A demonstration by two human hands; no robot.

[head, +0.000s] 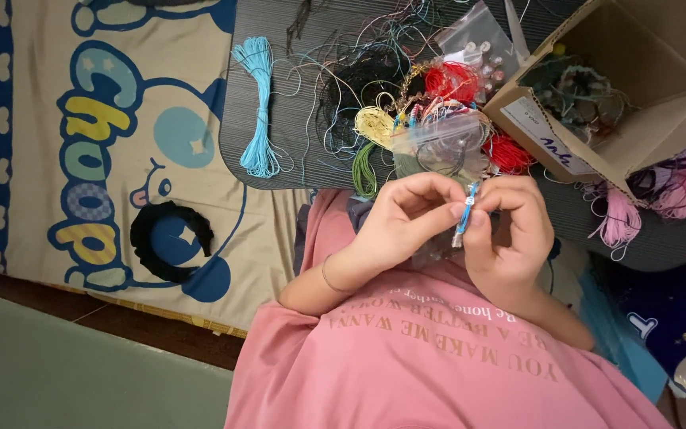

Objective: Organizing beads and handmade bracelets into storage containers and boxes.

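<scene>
partly hidden, blue cord between both hands' fingers.

Brown labelled carton beside clear bag

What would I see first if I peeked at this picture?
First the two hands in the middle: the left hand and right hand pinch a small blue braided cord between them, over a pink shirt. Just above lies a colourful tangle of threads on a dark board, with a light blue skein at its left and a cardboard box at the right.
</scene>
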